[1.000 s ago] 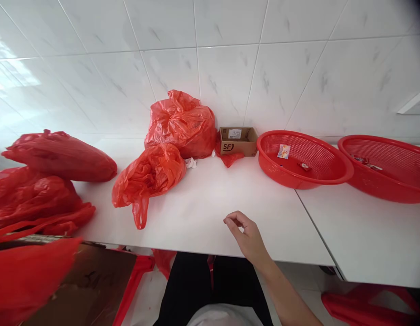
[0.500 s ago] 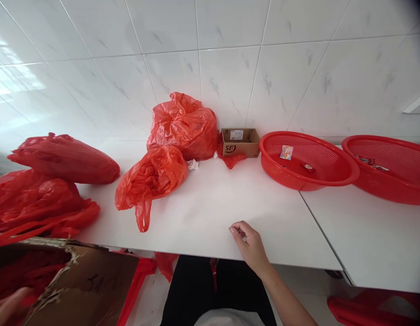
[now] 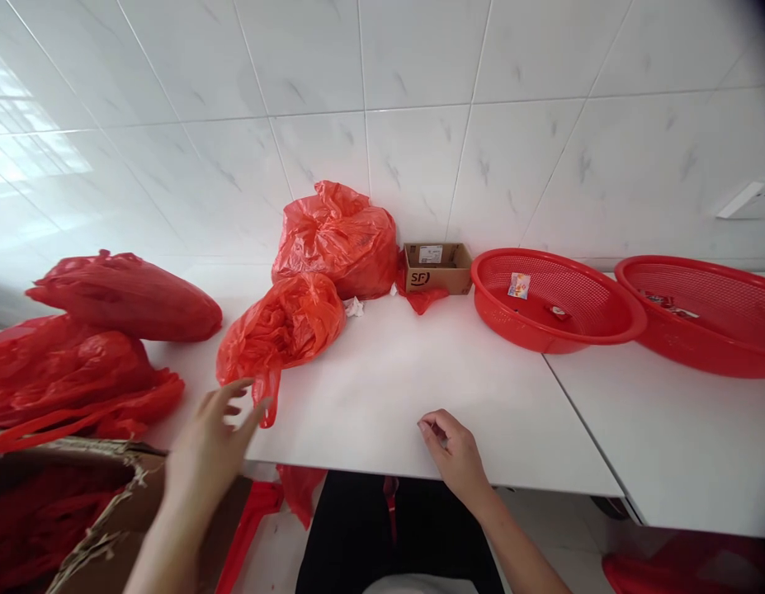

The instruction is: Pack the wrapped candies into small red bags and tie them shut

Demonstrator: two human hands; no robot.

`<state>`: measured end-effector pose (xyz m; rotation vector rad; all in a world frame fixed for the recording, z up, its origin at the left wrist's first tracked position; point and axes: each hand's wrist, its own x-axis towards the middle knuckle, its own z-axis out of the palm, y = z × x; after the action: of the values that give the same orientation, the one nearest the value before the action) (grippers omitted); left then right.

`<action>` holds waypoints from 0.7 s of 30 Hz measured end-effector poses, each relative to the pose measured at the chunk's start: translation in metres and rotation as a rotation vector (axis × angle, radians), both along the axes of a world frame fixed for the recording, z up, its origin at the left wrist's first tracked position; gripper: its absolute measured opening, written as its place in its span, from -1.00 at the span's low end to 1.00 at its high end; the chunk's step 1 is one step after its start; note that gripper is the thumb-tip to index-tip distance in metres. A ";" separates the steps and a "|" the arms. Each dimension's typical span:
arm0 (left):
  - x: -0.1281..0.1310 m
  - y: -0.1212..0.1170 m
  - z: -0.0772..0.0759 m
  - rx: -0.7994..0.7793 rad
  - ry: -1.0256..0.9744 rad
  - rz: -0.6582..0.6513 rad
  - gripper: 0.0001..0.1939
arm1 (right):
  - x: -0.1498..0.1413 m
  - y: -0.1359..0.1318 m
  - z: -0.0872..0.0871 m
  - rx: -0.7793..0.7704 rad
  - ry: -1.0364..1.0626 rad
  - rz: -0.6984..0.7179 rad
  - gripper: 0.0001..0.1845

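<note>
My left hand [image 3: 212,441] is raised over the table's front edge with fingers spread, holding nothing, its fingertips close to the hanging handle of a crumpled red plastic bag [image 3: 283,326]. My right hand [image 3: 456,454] rests on the white table [image 3: 388,388] near its front edge, fingers loosely curled; nothing shows in them. A fuller red bag [image 3: 338,239] sits behind the crumpled one, against the tiled wall.
More red bags [image 3: 122,293] are piled at the left. A small cardboard box [image 3: 436,266] stands by the wall. Two red mesh baskets [image 3: 552,299] [image 3: 704,318] hold small packets. An open cardboard carton [image 3: 103,511] with red bags sits at lower left.
My left hand has come up from the carton at lower left towards the crumpled bag. My right hand has stayed near the table edge, fingers curling in slightly. The view has tilted a little.
</note>
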<state>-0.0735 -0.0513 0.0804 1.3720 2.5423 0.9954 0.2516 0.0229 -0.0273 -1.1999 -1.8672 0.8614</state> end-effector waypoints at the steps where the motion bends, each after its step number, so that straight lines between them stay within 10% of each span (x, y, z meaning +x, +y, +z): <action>1: 0.005 0.013 -0.013 -0.008 0.029 0.011 -0.40 | 0.001 0.000 -0.001 0.014 -0.002 0.003 -0.72; 5: 0.010 0.046 -0.036 0.075 0.043 0.050 -0.43 | 0.002 -0.001 -0.003 0.071 0.001 0.012 -0.73; 8: 0.001 0.047 -0.012 0.221 -0.021 0.066 -0.68 | 0.001 -0.001 -0.003 0.094 0.001 0.024 -0.73; 14: -0.004 0.053 0.043 0.629 -0.180 0.069 -0.56 | -0.001 0.001 -0.003 0.058 -0.016 -0.002 -0.72; 21: 0.008 0.059 0.018 0.609 -0.483 -0.081 -0.64 | -0.044 -0.006 0.040 0.056 0.097 0.141 -0.59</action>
<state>-0.0658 0.0082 0.0980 1.1244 1.8870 1.9095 0.2074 0.0169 0.0125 -0.9846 -1.9017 0.9208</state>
